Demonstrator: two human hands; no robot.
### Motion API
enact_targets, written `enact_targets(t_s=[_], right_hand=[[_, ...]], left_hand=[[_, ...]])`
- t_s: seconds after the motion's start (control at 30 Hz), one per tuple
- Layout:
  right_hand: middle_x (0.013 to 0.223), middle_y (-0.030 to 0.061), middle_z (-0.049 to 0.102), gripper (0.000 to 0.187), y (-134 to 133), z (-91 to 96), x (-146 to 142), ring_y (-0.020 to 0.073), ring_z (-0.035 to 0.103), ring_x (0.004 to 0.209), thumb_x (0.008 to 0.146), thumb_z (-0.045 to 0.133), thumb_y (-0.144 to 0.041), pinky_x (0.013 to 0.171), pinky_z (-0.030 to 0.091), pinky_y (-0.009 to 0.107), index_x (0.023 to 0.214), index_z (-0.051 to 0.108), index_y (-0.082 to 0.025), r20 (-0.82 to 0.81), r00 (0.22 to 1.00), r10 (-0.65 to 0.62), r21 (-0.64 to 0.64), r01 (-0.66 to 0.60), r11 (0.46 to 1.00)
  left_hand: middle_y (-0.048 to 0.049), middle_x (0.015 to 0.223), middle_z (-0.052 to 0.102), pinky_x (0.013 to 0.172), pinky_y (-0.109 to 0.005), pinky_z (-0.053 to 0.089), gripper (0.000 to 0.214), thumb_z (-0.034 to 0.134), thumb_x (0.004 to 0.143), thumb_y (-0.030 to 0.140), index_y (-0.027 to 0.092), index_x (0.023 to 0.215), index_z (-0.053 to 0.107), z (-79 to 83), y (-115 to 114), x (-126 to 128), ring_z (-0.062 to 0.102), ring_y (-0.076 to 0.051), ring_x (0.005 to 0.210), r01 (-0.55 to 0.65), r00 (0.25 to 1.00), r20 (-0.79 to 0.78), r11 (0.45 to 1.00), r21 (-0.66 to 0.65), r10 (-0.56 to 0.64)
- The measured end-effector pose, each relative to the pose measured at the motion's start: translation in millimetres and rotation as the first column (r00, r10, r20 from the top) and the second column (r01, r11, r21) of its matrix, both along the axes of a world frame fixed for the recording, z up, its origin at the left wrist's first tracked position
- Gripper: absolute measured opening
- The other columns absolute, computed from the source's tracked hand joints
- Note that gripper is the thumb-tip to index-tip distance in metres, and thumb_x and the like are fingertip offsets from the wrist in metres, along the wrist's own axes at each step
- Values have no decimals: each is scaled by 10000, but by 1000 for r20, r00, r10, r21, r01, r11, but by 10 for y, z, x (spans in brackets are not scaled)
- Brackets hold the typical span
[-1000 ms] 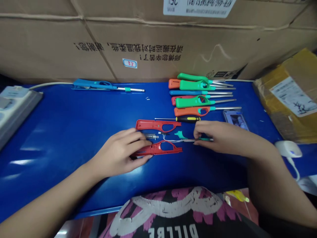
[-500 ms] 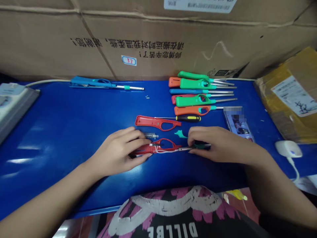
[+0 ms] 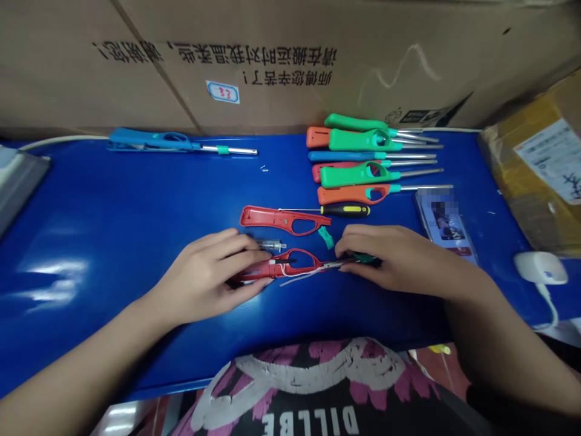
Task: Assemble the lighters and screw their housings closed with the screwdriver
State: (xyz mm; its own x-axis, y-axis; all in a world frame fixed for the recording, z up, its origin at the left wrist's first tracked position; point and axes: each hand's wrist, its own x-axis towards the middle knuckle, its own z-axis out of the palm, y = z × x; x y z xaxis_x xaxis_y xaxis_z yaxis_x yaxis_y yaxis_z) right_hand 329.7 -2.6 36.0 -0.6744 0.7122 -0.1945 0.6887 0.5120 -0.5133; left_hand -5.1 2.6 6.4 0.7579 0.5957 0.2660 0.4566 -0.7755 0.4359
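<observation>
My left hand (image 3: 220, 272) is closed around the left end of a red lighter casing half (image 3: 303, 251). A white wire (image 3: 295, 272) runs along that casing, and a thin loose strand pokes out below it. My right hand (image 3: 390, 257) pinches a metal lighter tube (image 3: 333, 264) where it meets the casing's right end; a dark green part shows under the fingers. A clear fuel tank (image 3: 272, 244) lies by my left fingers. Another red casing half (image 3: 285, 219) lies above, and a small green trigger (image 3: 325, 237) is just beneath its right end.
A screwdriver (image 3: 347, 209) lies against the upper casing half. Several gas lighters (image 3: 358, 194) are stacked behind it, and a blue lighter (image 3: 154, 140) lies far left. A phone (image 3: 447, 224), a white plug (image 3: 540, 267) and a taped box (image 3: 535, 175) occupy the right. Cardboard (image 3: 272, 30) walls the back.
My right hand has brought the metal tube slightly left, closer against the casing. The small green trigger has shifted and turned. A thin strand now sticks out below the casing. The view has tilted downward.
</observation>
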Motion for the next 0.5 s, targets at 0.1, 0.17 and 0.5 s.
enact_targets(t_s=[0.1, 0.17, 0.5], right_hand=[[1017, -8, 673, 74, 4, -23, -15, 152, 624, 863, 988, 587, -305, 724, 427, 287, 1032, 622, -256, -15, 1000, 17, 0, -17, 1000], [999, -7, 669, 63, 3, -32, -18, 149, 618, 853, 987, 589, -297, 719, 425, 285, 1001, 628, -250, -15, 1000, 21, 19, -21, 1000], [932, 6, 674, 74, -20, 3, -43, 152, 617, 802, 965, 597, -268, 714, 437, 291, 926, 640, -222, 27, 999, 40, 118, -43, 992]], left_hand=[[-79, 1011, 719, 753, -338, 529, 237, 710, 913, 298, 173, 1114, 700, 3, -4, -5, 649, -204, 862, -2, 1000, -2, 1000, 9, 2], [-79, 1015, 719, 757, -337, 531, 234, 707, 915, 298, 171, 1111, 698, 7, -6, -3, 650, -205, 868, -4, 1000, -5, 1000, 13, 4], [-75, 1028, 727, 759, -335, 535, 235, 686, 923, 319, 179, 1111, 700, 1, -3, -6, 657, -202, 868, -9, 1000, -10, 1000, 17, 10]])
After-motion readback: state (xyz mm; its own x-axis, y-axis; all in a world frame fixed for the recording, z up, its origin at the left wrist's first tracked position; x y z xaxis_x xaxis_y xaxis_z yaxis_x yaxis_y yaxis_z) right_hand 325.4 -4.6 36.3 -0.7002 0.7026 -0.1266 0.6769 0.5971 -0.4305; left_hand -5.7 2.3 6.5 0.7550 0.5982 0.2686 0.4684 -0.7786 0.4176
